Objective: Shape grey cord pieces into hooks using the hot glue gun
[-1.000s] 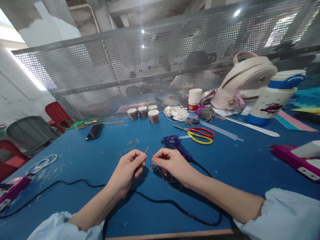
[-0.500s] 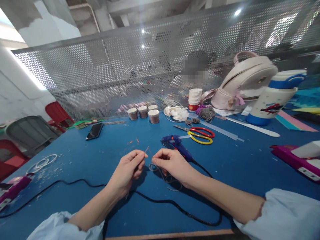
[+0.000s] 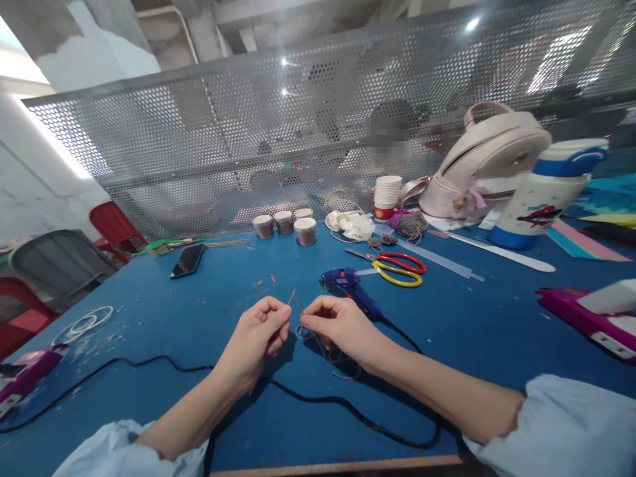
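My left hand point(image 3: 257, 336) and my right hand point(image 3: 340, 324) meet over the blue table point(image 3: 199, 311), fingertips almost touching. Between them both pinch a thin grey cord point(image 3: 296, 304), whose short end sticks up above the fingers. The rest of the cord point(image 3: 334, 358) lies in loose loops on the table under my right wrist. A blue hot glue gun point(image 3: 350, 287) lies just beyond my right hand, its black cable point(image 3: 318, 400) curving under both forearms.
Red and yellow scissors point(image 3: 397, 268) lie behind the glue gun. Small cups point(image 3: 285, 225), a phone point(image 3: 189, 260), stacked paper cups point(image 3: 386, 196), a pink backpack point(image 3: 489, 159) and a bottle point(image 3: 541, 193) stand further back. Purple tools lie at the left point(image 3: 27, 374) and right point(image 3: 586, 318) edges.
Nothing much has moved; both hands stay pinched on the cord with only tiny finger shifts.
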A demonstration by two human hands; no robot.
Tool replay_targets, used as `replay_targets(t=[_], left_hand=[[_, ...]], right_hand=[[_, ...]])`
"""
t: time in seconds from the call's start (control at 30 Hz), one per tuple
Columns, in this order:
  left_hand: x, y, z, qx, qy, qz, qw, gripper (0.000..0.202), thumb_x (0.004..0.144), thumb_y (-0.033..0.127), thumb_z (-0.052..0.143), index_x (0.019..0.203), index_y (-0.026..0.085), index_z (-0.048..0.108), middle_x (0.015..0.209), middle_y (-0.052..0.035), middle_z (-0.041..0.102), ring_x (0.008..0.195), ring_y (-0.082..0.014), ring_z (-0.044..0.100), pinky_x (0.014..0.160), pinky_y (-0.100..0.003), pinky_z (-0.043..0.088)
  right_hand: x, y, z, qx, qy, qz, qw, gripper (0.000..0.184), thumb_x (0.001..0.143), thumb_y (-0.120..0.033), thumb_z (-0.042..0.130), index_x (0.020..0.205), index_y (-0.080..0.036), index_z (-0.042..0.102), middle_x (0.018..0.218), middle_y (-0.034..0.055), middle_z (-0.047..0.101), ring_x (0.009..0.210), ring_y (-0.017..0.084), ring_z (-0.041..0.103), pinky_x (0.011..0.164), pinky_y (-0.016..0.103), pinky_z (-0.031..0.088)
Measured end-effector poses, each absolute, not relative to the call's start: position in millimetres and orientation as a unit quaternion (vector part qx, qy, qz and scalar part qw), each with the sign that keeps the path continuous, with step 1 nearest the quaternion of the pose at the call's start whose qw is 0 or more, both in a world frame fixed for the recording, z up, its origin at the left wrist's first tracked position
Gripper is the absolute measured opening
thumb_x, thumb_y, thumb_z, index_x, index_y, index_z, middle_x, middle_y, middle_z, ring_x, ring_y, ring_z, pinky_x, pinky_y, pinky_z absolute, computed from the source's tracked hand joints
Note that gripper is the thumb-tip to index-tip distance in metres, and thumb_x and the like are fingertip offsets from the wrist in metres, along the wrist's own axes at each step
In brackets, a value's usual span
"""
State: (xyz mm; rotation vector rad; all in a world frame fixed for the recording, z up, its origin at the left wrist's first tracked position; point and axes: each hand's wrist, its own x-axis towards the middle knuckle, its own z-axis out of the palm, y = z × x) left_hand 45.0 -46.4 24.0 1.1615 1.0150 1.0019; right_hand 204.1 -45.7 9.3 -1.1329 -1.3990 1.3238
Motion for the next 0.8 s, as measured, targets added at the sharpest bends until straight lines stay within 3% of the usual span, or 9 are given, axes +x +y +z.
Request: replay_targets(t=[0.27, 0.57, 0.8], left_hand=[[44.5, -45.5, 21.5, 0.499, 0.426, 0.424, 0.624, 0.026, 0.078, 0.042, 0.061, 0.080, 0.017, 0.055, 0.052, 0.0066, 0.050, 0.033, -0.0009, 0.029, 0.036, -0.016, 0.018], [44.7, -45.3, 21.1, 0.487, 0.447, 0.419, 0.622, 0.027, 0.074, 0.040, 0.066, 0.080, 0.018, 0.052, 0.046, 0.0108, 0.035, 0.036, -0.0015, 0.023, 0.036, -0.015, 0.015], [44.7, -45.4, 19.2, 0.498, 0.461, 0.441, 0.588, 0.027, 0.070, 0.036, 0.070, 0.072, 0.016, 0.052, 0.045, 0.0093, 0.043, 0.034, -0.0012, 0.030, 0.035, -0.014, 0.019]], right_hand=[[203.5, -46.5, 11.2, -0.464, -0.558, 0.531, 0.438, 0.015, 0.070, -0.031, 0.065, 0.068, -0.017, 0.060, 0.048, -0.0065, 0.051, 0.037, 0.006, 0.040, 0.038, 0.020, 0.031], [202.2, -46.7, 9.0, -0.462, -0.560, 0.536, 0.431, 0.014, 0.070, -0.029, 0.065, 0.066, -0.017, 0.059, 0.046, -0.0067, 0.050, 0.036, 0.006, 0.039, 0.037, 0.019, 0.030], [203.4, -45.7, 7.3, -0.455, -0.559, 0.541, 0.433, 0.014, 0.069, -0.029, 0.066, 0.067, -0.017, 0.059, 0.045, -0.0073, 0.049, 0.036, 0.005, 0.040, 0.036, 0.018, 0.030]])
